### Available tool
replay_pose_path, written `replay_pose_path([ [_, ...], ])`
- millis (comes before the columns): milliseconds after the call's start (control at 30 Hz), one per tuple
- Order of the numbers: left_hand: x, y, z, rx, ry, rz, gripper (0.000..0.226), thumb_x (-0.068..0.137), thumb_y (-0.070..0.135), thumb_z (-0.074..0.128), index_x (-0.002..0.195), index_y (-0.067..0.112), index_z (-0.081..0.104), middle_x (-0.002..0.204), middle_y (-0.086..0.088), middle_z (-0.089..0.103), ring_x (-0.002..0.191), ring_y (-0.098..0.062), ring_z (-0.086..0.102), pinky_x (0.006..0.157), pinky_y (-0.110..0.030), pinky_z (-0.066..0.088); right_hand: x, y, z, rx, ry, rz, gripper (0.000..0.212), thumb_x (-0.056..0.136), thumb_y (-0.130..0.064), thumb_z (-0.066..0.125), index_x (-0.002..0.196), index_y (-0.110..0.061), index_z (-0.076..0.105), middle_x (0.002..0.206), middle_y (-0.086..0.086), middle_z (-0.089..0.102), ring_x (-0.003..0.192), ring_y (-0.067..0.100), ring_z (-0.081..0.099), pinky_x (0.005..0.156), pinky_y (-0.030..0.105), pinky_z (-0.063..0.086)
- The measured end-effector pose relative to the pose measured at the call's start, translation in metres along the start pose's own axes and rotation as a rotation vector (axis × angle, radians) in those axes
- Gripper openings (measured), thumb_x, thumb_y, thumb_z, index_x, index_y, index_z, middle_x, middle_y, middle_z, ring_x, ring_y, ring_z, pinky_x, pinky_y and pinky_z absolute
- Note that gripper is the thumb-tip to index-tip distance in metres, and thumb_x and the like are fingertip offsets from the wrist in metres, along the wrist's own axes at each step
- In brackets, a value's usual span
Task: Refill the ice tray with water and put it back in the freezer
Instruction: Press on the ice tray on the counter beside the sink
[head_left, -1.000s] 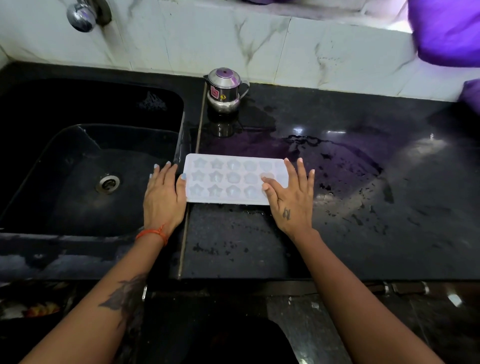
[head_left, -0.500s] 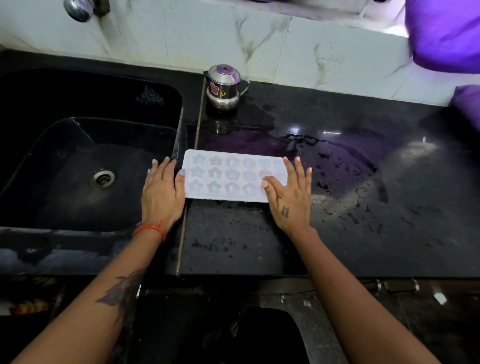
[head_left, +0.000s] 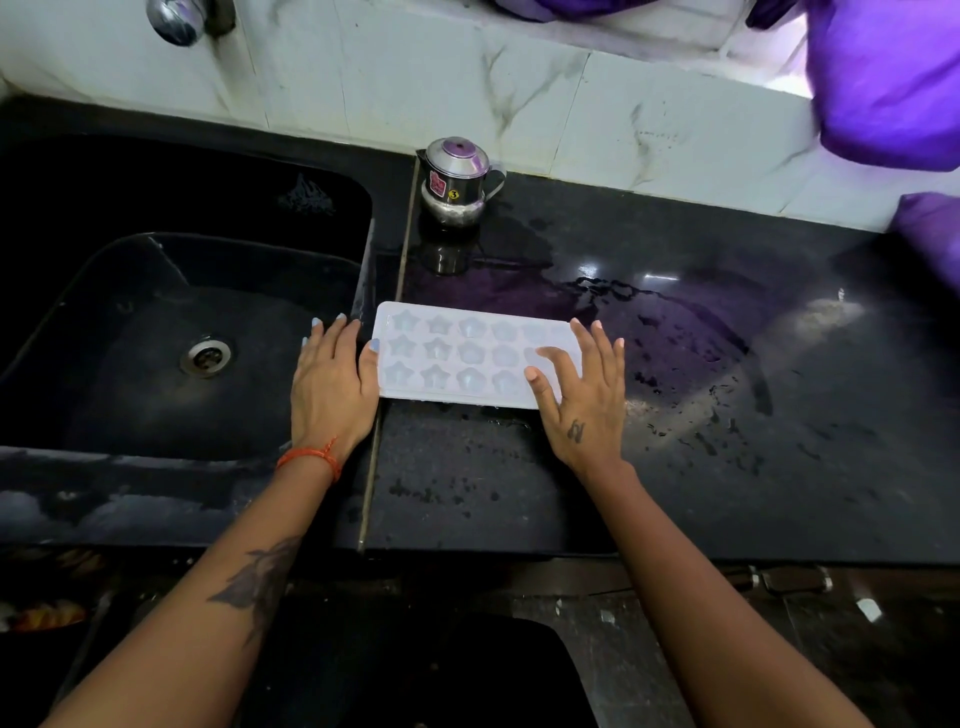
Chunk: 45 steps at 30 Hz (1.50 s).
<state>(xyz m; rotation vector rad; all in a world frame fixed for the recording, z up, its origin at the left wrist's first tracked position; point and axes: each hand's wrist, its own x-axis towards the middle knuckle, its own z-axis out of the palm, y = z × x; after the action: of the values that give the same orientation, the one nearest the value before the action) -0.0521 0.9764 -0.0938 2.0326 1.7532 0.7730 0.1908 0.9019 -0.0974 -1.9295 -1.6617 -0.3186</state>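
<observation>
Neither grip is clamped: the left hand (head_left: 332, 387) lies flat with fingers straight, its thumb touching the short left end of the ice tray (head_left: 467, 358), while the right hand (head_left: 582, 395) rests spread-fingered on the tray's right end. The tray sits at centre frame on the wet black desk (head_left: 727, 415), just beside the sink (head_left: 156, 338). It looks light and somewhat bendy (probably slippery too), so holding it level by both short ends seems wisest once filled.

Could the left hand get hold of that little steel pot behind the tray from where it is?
Probably yes: the left hand lies flat at the ice tray's left end, and only bare counter separates it from the steel pot.
</observation>
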Motion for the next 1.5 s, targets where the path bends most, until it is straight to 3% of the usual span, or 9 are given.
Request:
replay_pose_path([
  [300, 0.001, 0.0, 0.0, 0.005, -0.01, 0.003, 0.047, 0.101, 0.029, 0.033, 0.14, 0.004, 0.039, 0.151, -0.013, 0.034, 0.144, -0.028, 0.019, 0.119, -0.037, 0.01, 0.029, -0.02, 0.003, 0.072, -0.028, -0.03, 0.043, 0.093, -0.05, 0.043, 0.086, -0.017, 0.07, 0.134, 0.014, 0.054, 0.137, 0.031, 0.035, 0.12, 0.039, 0.006],
  [433, 0.001, -0.001, 0.001, -0.006, -0.006, 0.012, 0.045, 0.101, 0.026, 0.034, 0.139, 0.004, 0.041, 0.15, -0.013, 0.035, 0.144, -0.027, 0.02, 0.119, -0.037, 0.01, 0.024, -0.019, 0.013, 0.103, -0.029, -0.09, 0.042, 0.091, -0.048, 0.049, 0.075, -0.016, 0.069, 0.129, 0.015, 0.058, 0.134, 0.034, 0.039, 0.118, 0.044, 0.015],
  [533, 0.001, 0.0, 0.001, -0.002, -0.008, 0.007, 0.045, 0.101, 0.026, 0.033, 0.14, 0.004, 0.04, 0.151, -0.012, 0.034, 0.145, -0.027, 0.019, 0.119, -0.035, 0.009, 0.023, -0.016, 0.017, 0.105, -0.04, -0.133, 0.039, 0.091, -0.047, 0.05, 0.078, -0.017, 0.072, 0.127, 0.015, 0.058, 0.132, 0.035, 0.041, 0.116, 0.048, 0.02],
  [1000, -0.001, 0.001, 0.0, 0.016, -0.017, -0.005, 0.046, 0.102, 0.028, 0.03, 0.139, 0.004, 0.04, 0.15, -0.013, 0.035, 0.145, -0.027, 0.019, 0.119, -0.037, 0.01, 0.021, -0.015, 0.015, 0.149, -0.105, -0.094, 0.044, 0.09, -0.052, 0.048, 0.072, -0.018, 0.069, 0.13, 0.014, 0.057, 0.135, 0.034, 0.037, 0.117, 0.041, 0.015],
  [1200, -0.003, 0.004, 0.001, 0.024, -0.02, -0.008, 0.046, 0.102, 0.028, 0.029, 0.14, 0.004, 0.04, 0.15, -0.014, 0.035, 0.145, -0.027, 0.019, 0.119, -0.036, 0.01, 0.021, -0.016, 0.014, 0.158, -0.149, -0.072, 0.046, 0.09, -0.054, 0.044, 0.085, -0.021, 0.074, 0.135, 0.014, 0.053, 0.138, 0.034, 0.033, 0.117, 0.037, 0.012],
  [1500, -0.002, 0.003, 0.001, 0.031, -0.027, -0.008, 0.046, 0.102, 0.028, 0.028, 0.14, 0.004, 0.04, 0.15, -0.014, 0.036, 0.144, -0.027, 0.019, 0.119, -0.037, 0.01, 0.023, -0.015, 0.013, 0.171, -0.172, -0.093, 0.044, 0.09, -0.053, 0.044, 0.088, -0.022, 0.075, 0.136, 0.013, 0.051, 0.138, 0.034, 0.031, 0.117, 0.04, 0.01],
])
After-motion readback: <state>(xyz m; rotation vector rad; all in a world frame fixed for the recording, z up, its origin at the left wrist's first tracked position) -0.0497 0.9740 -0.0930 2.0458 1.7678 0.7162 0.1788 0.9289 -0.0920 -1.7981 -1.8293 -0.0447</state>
